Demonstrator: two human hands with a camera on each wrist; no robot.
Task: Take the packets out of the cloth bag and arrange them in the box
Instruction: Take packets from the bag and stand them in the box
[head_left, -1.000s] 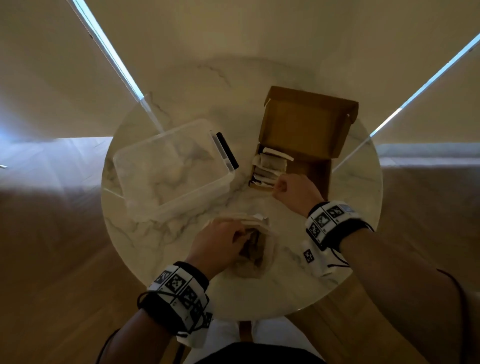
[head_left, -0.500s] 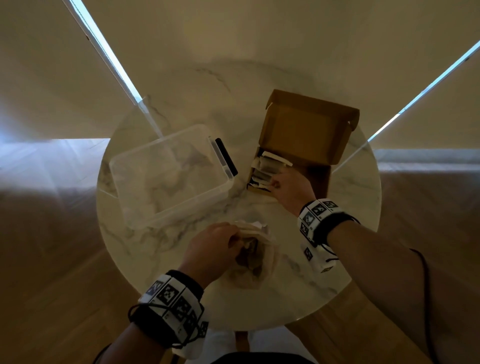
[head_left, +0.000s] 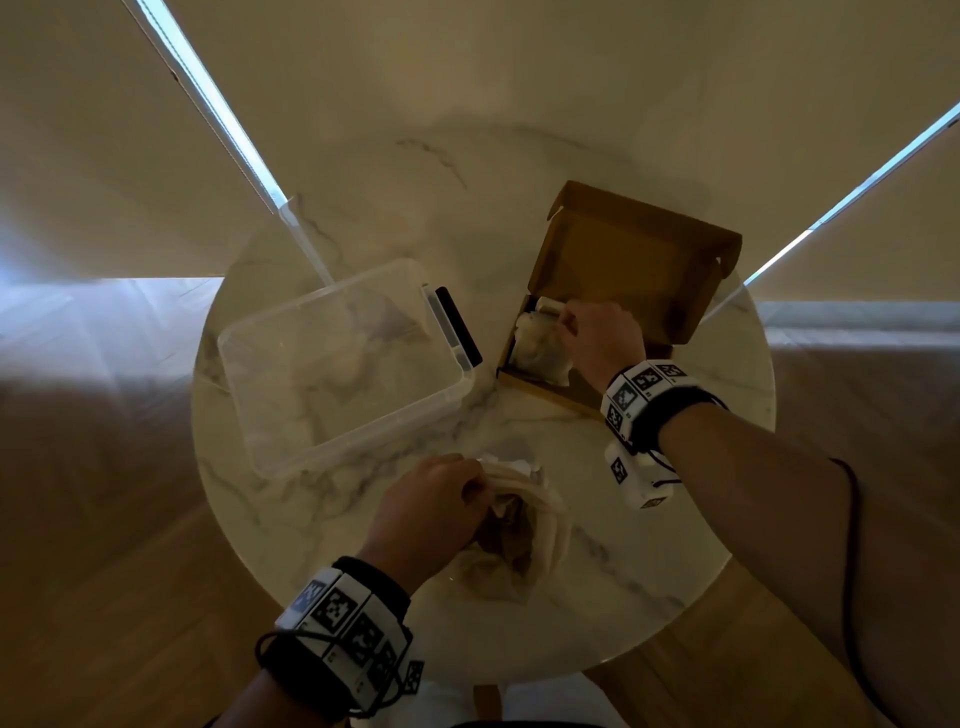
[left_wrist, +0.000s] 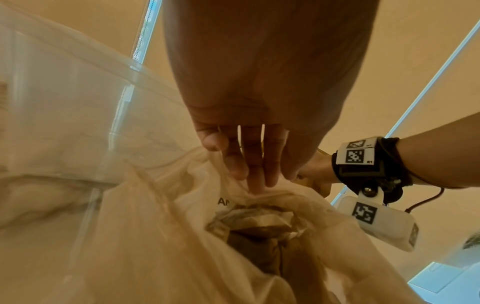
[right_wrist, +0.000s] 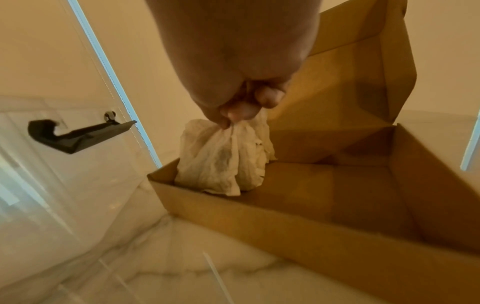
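Overhead, from the head view, the right hand (head_left: 602, 343) is over the near-left corner of the open cardboard box (head_left: 623, 260), its fingers closed on the top of a pale crumpled packet (head_left: 540, 343) that sits inside that corner; the box's lid stands up behind, away from the person. The left hand (head_left: 431, 509) is nearer the person, gripping the rim of the cloth bag (head_left: 524, 525), which lies on the marble counter (head_left: 649, 571) between the two wrists, its mouth turned toward the box. A clear plastic tub (head_left: 332, 364) with a black clip sits left of the box and plays no part I can see. Judging from this, the right hand is the nearer to the box and must travel back toward the body to reach the bag's mouth for the next packet. From the left wrist view, the fingers (left_wrist: 249, 160) pinch the bag's edge (left_wrist: 155, 226) and hold the mouth open; brown and pale packets (left_wrist: 259, 224) remain inside, just below the fingertips. Black print on the cloth reads "An", the rest folded away. From the right wrist view, the thumb and fingertips (right_wrist: 241, 112) pinch the gathered top of the packet (right_wrist: 223, 162), which hangs straight down, long axis roughly upright, its lower end at the box's left corner (right_wrist: 166, 179); whether it touches the floor of the box I cannot tell. No writing shows on it.
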